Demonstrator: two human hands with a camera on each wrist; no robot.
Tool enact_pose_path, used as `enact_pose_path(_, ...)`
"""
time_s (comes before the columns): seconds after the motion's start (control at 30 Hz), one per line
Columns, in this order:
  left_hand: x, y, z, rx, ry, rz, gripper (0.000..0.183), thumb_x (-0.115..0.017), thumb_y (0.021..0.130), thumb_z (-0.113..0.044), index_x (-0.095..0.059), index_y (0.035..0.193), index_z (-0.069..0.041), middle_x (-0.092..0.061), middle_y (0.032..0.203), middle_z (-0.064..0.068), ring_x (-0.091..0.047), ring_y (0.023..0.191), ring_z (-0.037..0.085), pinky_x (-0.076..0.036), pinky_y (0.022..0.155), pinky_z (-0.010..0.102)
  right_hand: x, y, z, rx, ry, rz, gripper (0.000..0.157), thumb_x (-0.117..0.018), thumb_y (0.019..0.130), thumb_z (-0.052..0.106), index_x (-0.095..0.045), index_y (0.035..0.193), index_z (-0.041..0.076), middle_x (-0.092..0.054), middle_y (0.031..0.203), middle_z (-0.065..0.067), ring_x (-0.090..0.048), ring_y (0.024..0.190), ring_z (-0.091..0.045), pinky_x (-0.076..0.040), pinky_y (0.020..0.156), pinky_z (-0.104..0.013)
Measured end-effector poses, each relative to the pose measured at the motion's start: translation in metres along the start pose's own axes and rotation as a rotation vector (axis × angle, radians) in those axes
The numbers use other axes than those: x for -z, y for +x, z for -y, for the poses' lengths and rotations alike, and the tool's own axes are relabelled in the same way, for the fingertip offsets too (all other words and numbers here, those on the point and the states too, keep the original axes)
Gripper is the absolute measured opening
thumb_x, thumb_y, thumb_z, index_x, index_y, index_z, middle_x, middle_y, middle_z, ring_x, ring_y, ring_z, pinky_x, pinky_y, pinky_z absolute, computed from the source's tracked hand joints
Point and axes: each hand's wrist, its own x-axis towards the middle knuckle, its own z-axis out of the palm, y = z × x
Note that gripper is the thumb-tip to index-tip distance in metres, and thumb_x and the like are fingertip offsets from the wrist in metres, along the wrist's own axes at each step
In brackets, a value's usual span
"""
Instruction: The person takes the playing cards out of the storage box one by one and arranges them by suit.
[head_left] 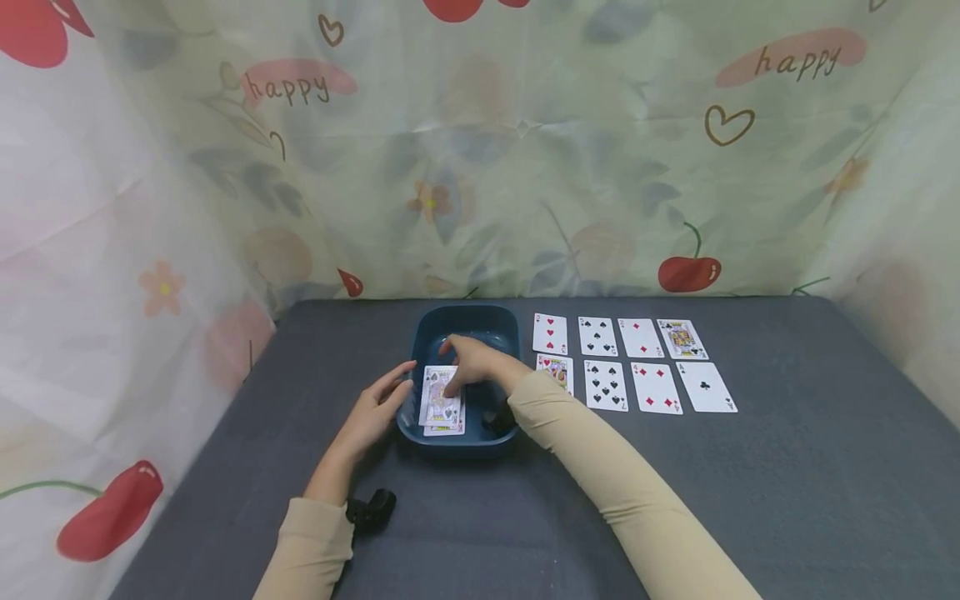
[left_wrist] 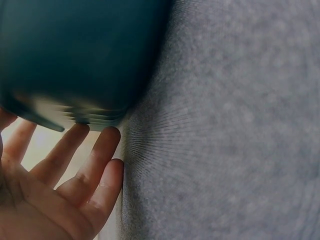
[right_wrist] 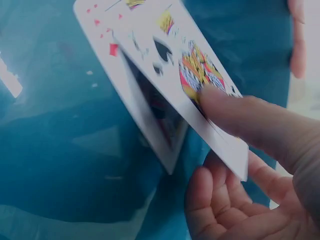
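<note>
My right hand (head_left: 477, 362) reaches into a dark teal plastic basin (head_left: 459, 443) and pinches a spade face card (right_wrist: 162, 55), thumb on its face and fingers beneath. Under it a second card with red marks (right_wrist: 111, 49) slants away, its far edge apart from the first. From above, these white-bordered cards (head_left: 435, 382) overlap inside the basin's left half. At the basin's left side, my left hand (head_left: 370, 417) has its fingers extended against or very close to the wall; contact is hard to tell. The left wrist view shows that hand (left_wrist: 65, 195) holding nothing.
Two rows of face-up playing cards, among them the ace of clubs (head_left: 707, 387) and a four of diamonds (head_left: 657, 388), lie right of the basin. My right forearm partly covers a heart face card (head_left: 555, 367). A patterned curtain (head_left: 480, 208) backs the grey table (head_left: 810, 467).
</note>
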Motion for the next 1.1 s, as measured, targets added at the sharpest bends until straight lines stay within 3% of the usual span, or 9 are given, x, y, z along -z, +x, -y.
enact_pose_path(0.27,-0.001,0.000,-0.001,0.006,-0.001,0.007,0.047,-0.044,0.097,-0.041,-0.037,0.142,-0.030,-0.034,0.149,0.016,-0.034,0.137,0.036,-0.031,0.107,0.058,0.013,-0.004,0.004,0.059,0.057,-0.082,0.043,-0.069,0.082,0.009,-0.053,0.122,0.007,-0.061,0.110,-0.013,-0.061,0.090,-0.021,-0.051,0.074,-0.026)
enact_pose_path(0.37,-0.001,0.001,0.000,0.003,-0.006,0.004,0.045,-0.044,0.098,-0.038,-0.038,0.142,-0.029,-0.036,0.148,0.016,-0.037,0.135,0.035,-0.032,0.107,0.057,0.019,-0.007,0.004,0.070,0.105,-0.083,0.040,-0.064,0.086,0.007,-0.052,0.123,0.006,-0.063,0.109,-0.015,-0.064,0.091,-0.022,-0.053,0.069,-0.024)
enact_pose_path(0.53,-0.002,0.002,0.001,0.006,-0.006,-0.012,0.044,-0.045,0.098,-0.035,-0.039,0.141,-0.029,-0.040,0.145,0.017,-0.042,0.131,0.034,-0.038,0.103,0.054,0.029,-0.014,0.005,0.094,0.191,-0.083,0.037,-0.060,0.088,0.004,-0.051,0.124,0.004,-0.065,0.112,-0.019,-0.065,0.102,-0.027,-0.056,0.074,-0.028)
enact_pose_path(0.67,-0.003,0.003,0.001,0.012,0.001,-0.016,0.043,-0.045,0.098,-0.035,-0.039,0.141,-0.030,-0.040,0.145,0.016,-0.044,0.130,0.033,-0.039,0.102,0.054,0.036,-0.023,0.004,0.110,0.228,-0.095,0.037,-0.059,0.088,0.003,-0.050,0.124,0.004,-0.065,0.112,-0.020,-0.066,0.101,-0.028,-0.057,0.078,-0.034)
enact_pose_path(0.87,-0.002,0.003,0.001,0.008,0.004,-0.017,0.043,-0.045,0.098,-0.034,-0.040,0.141,-0.029,-0.040,0.145,0.017,-0.043,0.131,0.033,-0.036,0.106,0.055,0.045,-0.036,-0.001,0.119,0.228,-0.114,0.037,-0.059,0.089,0.004,-0.050,0.125,0.004,-0.066,0.109,-0.020,-0.066,0.094,-0.026,-0.055,0.083,-0.043)
enact_pose_path(1.1,-0.002,0.001,0.000,0.004,0.014,-0.012,0.043,-0.045,0.098,-0.035,-0.039,0.141,-0.030,-0.037,0.147,0.016,-0.039,0.133,0.035,-0.033,0.107,0.057,0.052,-0.049,-0.012,0.149,0.203,-0.142,0.037,-0.060,0.088,0.005,-0.051,0.124,0.005,-0.069,0.097,-0.018,-0.065,0.079,-0.018,-0.056,0.076,-0.038)
